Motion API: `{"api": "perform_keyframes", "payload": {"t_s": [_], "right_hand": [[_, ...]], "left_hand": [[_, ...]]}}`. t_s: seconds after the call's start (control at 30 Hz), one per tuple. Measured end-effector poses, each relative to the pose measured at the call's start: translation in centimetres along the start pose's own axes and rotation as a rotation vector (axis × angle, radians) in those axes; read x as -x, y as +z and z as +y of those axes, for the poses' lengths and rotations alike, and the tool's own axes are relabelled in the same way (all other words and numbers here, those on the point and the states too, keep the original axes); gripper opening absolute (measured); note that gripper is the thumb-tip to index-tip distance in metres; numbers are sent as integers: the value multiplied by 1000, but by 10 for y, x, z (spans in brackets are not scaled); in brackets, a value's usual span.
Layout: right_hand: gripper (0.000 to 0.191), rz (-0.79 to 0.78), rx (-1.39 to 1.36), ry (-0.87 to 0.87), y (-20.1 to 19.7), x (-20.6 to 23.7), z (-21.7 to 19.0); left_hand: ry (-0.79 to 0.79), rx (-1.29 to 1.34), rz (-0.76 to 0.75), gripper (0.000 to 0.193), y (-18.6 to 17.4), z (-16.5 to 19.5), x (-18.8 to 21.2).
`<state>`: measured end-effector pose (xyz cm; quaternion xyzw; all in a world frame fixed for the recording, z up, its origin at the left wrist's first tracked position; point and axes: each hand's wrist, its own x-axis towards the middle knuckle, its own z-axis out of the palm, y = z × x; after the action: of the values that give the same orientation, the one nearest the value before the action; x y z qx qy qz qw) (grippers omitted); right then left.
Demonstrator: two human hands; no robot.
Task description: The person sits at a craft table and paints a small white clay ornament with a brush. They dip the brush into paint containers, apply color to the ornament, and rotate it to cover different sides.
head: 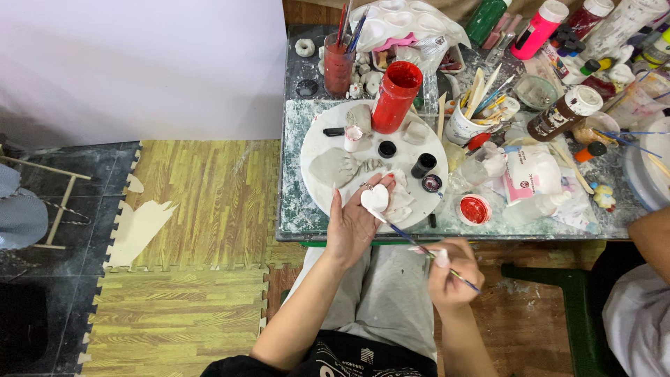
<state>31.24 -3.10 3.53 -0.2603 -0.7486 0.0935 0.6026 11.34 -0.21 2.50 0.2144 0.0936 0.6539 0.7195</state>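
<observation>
My left hand (pixel 351 225) lies palm up over the table's near edge and holds a small white heart-shaped clay piece (pixel 375 198) at its fingertips. My right hand (pixel 449 274) is lower, over my lap, and grips a thin paintbrush (pixel 408 237) whose tip reaches up to the lower edge of the heart. Both are just in front of a round white board (pixel 322 183) carrying unpainted clay shapes, small paint pots and an open jar of red paint (pixel 393 96).
A cluttered glass-topped table (pixel 294 222) holds a cup of brushes (pixel 338 64), a white palette (pixel 401 21), paint bottles (pixel 539 28), an open red pot (pixel 474 209) and a tub of tools (pixel 467 122). Another person's arm (pixel 652 241) is at the right. Foam mats (pixel 202 202) cover the floor.
</observation>
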Motion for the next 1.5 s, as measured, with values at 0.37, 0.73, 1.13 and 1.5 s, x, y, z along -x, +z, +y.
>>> {"api": "perform_keyframes", "payload": {"t_s": [0.37, 0.73, 1.13, 1.5], "right_hand": [[15, 23, -78, 18, -3, 9, 23], [16, 6, -70, 78, -13, 21, 27], [12, -17, -149, 42, 2, 7, 22], [14, 201, -231, 355, -21, 11, 13]], "left_hand": [[21, 40, 2, 89, -2, -1, -2], [2, 34, 4, 90, 0, 1, -2], [-8, 26, 14, 91, 2, 3, 0], [-2, 37, -3, 89, 1, 1, 0]]}}
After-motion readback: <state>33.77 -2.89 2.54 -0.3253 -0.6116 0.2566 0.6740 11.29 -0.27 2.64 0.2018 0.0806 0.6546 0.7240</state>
